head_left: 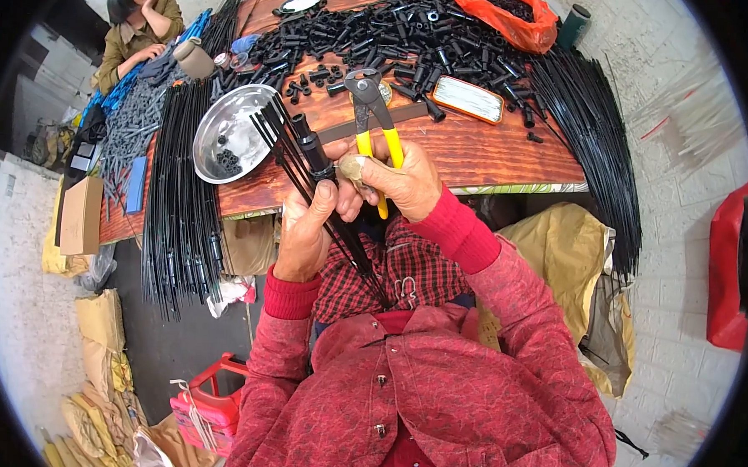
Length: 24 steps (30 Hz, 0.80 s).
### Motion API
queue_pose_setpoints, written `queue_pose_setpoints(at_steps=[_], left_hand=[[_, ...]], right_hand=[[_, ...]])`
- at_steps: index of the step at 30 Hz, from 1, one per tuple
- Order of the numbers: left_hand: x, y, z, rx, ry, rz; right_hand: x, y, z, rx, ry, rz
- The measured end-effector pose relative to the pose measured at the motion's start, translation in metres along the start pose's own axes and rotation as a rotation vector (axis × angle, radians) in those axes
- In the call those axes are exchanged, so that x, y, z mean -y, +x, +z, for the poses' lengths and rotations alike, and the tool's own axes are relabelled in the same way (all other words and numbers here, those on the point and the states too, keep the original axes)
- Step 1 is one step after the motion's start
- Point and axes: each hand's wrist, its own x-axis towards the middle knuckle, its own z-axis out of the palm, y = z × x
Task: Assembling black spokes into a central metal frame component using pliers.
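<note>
My left hand (304,235) is closed around a bundle of thin black rods (287,153) and a black tubular fitting (312,154), which stands tilted above its thumb. The rods run down toward my lap. My right hand (405,183) grips pincers (385,117) with yellow handles, their dark jaws pointing away from me. A tan wrap covers its thumb. Its fingertips meet the left hand beside the fitting; whether they pinch something small there is hidden. Left of the rods, a round metal bowl (204,153) holds small black rings (226,161).
A large heap of black fittings (399,30) covers the back of the wooden table (478,154). Long black rods (184,183) overhang its left edge, more rods (591,134) its right. A tin of thin pins (467,99) lies behind my right hand. Another person (132,35) sits at far left.
</note>
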Motion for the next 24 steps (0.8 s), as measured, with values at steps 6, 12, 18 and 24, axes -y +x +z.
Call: queue_pose_setpoints(at_steps=[6,12,18,24], left_hand=[[0.001,0.000,-0.001,0.002,0.012,0.002],[0.000,0.000,0.000,-0.006,0.019,-0.003],[0.002,0.001,0.001,-0.009,0.045,0.018],[0.004,0.005,-0.001,-0.037,0.010,-0.001]], right_hand=[[-0.003,0.001,-0.001,-0.007,0.005,0.035],[-0.008,0.001,-0.005,-0.013,-0.016,0.034],[-0.003,-0.001,-0.001,-0.035,-0.013,-0.006],[-0.014,0.003,0.007,-0.208,-0.376,-0.235]])
